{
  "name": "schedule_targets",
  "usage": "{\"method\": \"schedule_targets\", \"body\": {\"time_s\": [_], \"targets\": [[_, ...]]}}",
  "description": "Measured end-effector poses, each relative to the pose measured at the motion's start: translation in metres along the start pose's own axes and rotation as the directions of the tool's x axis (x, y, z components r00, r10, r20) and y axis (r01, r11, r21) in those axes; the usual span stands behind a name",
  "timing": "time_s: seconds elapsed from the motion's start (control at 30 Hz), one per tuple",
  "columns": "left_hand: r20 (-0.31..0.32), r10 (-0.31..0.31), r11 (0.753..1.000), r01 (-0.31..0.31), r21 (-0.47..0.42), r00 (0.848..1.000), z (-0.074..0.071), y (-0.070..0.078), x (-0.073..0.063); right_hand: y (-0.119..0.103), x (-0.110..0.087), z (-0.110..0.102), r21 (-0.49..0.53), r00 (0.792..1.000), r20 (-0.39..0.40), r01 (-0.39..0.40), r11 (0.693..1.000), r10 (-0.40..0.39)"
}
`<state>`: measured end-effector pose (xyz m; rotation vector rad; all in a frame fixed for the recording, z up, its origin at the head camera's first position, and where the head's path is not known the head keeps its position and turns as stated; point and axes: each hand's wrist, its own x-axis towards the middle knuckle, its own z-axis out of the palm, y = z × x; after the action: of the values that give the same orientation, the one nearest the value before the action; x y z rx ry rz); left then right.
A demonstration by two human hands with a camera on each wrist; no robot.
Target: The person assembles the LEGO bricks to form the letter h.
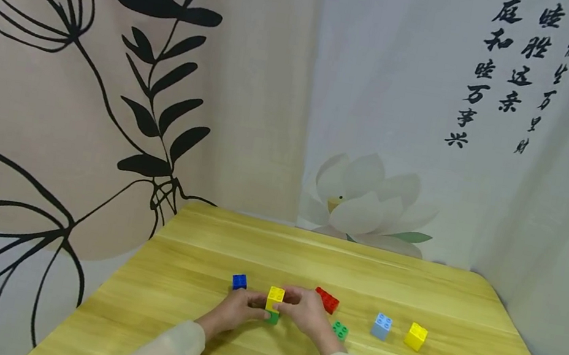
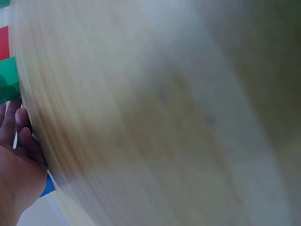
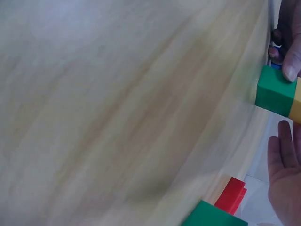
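Observation:
A yellow toy brick (image 1: pixel 275 294) stands on top of a green toy brick (image 1: pixel 273 318) in the middle of the head view, making a small upright stack. My left hand (image 1: pixel 240 308) grips the green brick from the left, its thumb across the near face. From the right, my right hand (image 1: pixel 305 312) pinches the yellow brick between thumb and fingers. The right wrist view has the left thumb on the green brick (image 3: pixel 275 92), with the yellow brick (image 3: pixel 296 104) cut by the frame edge. In the left wrist view the left hand (image 2: pixel 21 176) is beside the green brick (image 2: pixel 9 80).
Behind my left hand sits a blue brick (image 1: pixel 239 281). A red brick (image 1: pixel 326 300) lies beyond my right hand, with another green brick (image 1: pixel 340 330) by that wrist. Farther right on the wooden table (image 1: pixel 327 259) are a light blue brick (image 1: pixel 381 326) and another yellow brick (image 1: pixel 415 337).

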<state>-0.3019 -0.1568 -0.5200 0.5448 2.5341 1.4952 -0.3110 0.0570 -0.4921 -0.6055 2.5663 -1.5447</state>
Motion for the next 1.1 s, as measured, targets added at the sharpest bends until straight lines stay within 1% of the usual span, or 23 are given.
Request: {"method": "schedule_targets", "body": {"time_s": [0.2,0.33,0.4,0.6,0.73,0.87,0.93,1.1], "targets": [[-0.002,0.012,1.000,-0.012,0.006,1.000,0.001,0.001,-0.001,0.002,0.000,0.001,-0.048,1.000,0.004,-0.001,0.999,0.001],[-0.004,0.033,0.999,-0.033,0.013,0.999,0.001,0.001,-0.001,0.003,-0.002,0.003,-0.050,1.000,-0.014,-0.012,0.999,0.011],[-0.003,0.045,0.999,-0.044,0.010,0.999,0.001,0.000,0.000,0.004,-0.003,0.004,-0.041,1.000,-0.026,-0.018,0.999,0.017],[0.009,0.039,0.999,-0.038,-0.013,0.999,0.000,0.000,0.002,0.006,-0.003,0.007,0.008,0.997,-0.044,-0.062,0.998,0.063],[-0.005,0.051,0.999,-0.051,-0.002,0.999,0.000,0.000,0.001,0.007,-0.002,0.009,0.005,0.995,-0.057,-0.087,0.996,0.087],[-0.005,0.048,0.999,-0.048,0.008,0.999,0.000,0.001,0.000,0.007,-0.003,0.012,0.006,0.992,-0.062,-0.112,0.994,0.112],[-0.003,0.046,0.999,-0.046,0.001,0.999,0.000,0.001,0.000,0.007,-0.004,0.013,0.007,0.991,-0.066,-0.120,0.993,0.120],[-0.003,0.049,0.999,-0.049,-0.006,0.999,0.001,0.001,0.000,0.008,-0.007,0.014,-0.001,0.991,-0.073,-0.109,0.994,0.109]]}}
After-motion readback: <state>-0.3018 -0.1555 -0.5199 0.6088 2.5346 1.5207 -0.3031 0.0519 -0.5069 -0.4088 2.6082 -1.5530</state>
